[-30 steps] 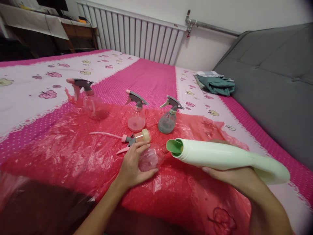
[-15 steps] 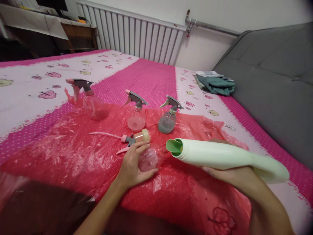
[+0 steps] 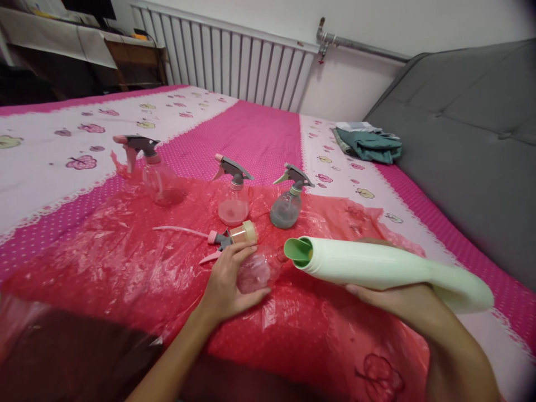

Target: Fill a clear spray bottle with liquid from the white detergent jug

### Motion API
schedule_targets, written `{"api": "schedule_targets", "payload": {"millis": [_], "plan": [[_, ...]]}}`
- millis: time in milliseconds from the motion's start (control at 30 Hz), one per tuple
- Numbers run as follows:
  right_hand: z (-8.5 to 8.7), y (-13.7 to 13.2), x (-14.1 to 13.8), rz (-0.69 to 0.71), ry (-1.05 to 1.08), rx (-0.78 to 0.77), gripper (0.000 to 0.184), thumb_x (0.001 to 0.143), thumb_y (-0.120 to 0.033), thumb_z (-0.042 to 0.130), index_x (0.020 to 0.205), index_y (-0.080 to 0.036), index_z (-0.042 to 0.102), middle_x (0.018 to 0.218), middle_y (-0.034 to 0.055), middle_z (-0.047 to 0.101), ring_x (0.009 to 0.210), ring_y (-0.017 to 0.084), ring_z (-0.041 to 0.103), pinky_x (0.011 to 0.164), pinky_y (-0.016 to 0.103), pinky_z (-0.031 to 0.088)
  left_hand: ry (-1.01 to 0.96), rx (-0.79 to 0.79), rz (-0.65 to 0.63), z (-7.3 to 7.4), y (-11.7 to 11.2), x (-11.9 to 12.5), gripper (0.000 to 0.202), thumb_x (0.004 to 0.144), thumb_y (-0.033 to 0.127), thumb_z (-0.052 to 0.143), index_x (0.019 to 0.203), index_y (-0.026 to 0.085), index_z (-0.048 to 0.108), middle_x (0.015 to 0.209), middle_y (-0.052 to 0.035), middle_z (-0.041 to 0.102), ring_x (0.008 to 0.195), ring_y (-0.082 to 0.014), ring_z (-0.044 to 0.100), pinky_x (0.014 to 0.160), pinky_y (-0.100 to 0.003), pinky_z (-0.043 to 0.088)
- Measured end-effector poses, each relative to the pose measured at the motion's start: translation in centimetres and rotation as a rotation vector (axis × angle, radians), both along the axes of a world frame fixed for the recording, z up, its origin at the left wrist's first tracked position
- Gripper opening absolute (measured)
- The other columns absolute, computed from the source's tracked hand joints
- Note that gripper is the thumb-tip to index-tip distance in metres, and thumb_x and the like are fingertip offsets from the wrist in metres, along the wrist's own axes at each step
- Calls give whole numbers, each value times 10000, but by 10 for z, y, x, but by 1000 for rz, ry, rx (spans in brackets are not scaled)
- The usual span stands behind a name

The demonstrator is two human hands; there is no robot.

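My left hand [image 3: 230,285] is wrapped round a clear spray bottle body [image 3: 257,271], which is tilted with its neck to the right. At that neck is the green spout of a pale green plastic bottle [image 3: 360,262], lying nearly level. My right hand [image 3: 389,301] grips this bottle from below; some of its fingers are hidden behind it. Beside my left hand lies a detached spray head [image 3: 221,239] with a pink collar and a thin tube. A small jar with a cream lid [image 3: 247,230] rests against it.
Behind stand a pink-trimmed spray bottle [image 3: 233,209], a green-trimmed one [image 3: 287,209] and a larger one [image 3: 154,178] at left. Red plastic sheeting [image 3: 104,245] covers the bed. Folded cloths [image 3: 368,142] lie near the grey headboard [image 3: 469,111]; a radiator [image 3: 230,56] is behind.
Almost nothing differs. The far end of the pale green bottle has shifted very slightly; both hands keep their hold.
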State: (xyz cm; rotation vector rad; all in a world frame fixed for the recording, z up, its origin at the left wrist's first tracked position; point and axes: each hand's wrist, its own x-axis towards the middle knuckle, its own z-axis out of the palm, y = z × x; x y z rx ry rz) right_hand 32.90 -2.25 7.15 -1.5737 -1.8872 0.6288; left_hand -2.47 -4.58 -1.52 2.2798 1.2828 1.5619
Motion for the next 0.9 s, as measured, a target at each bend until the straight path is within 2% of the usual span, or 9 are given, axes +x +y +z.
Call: {"api": "schedule_targets", "payload": {"millis": [267, 433, 733, 900], "plan": [[0, 0, -1, -10, -3, 12, 931, 659, -689, 853, 1456, -353, 507, 1461, 61, 603, 1336, 346, 637, 1178, 635, 531, -1, -13, 4, -1, 0, 0, 751, 842, 421, 876, 1480, 274, 510, 1354, -149, 659, 1206, -365, 696, 973, -548, 604], [-2, 0, 1, -4, -5, 19, 920, 670, -676, 858, 1460, -363, 504, 1456, 46, 604, 1342, 337, 630, 1215, 661, 487, -5, -15, 3, 0, 0, 0, 757, 836, 402, 884, 1480, 275, 506, 1350, -147, 661, 1212, -366, 697, 979, -544, 604], [0, 0, -1, 3, 24, 12, 895, 664, -654, 872, 1434, -365, 522, 1445, 58, 614, 1308, 339, 650, 1148, 624, 555, -6, -9, -5, 0, 0, 0, 743, 853, 417, 872, 1478, 271, 499, 1349, -149, 656, 1208, -363, 694, 977, -551, 607], [1, 0, 0, 6, 10, 15, 875, 669, -651, 872, 1429, -390, 524, 1447, 33, 612, 1320, 334, 647, 1165, 637, 540, -2, -2, -5, 0, 0, 0, 742, 856, 415, 872, 1481, 269, 499, 1351, -148, 659, 1210, -361, 693, 978, -545, 603]]}}
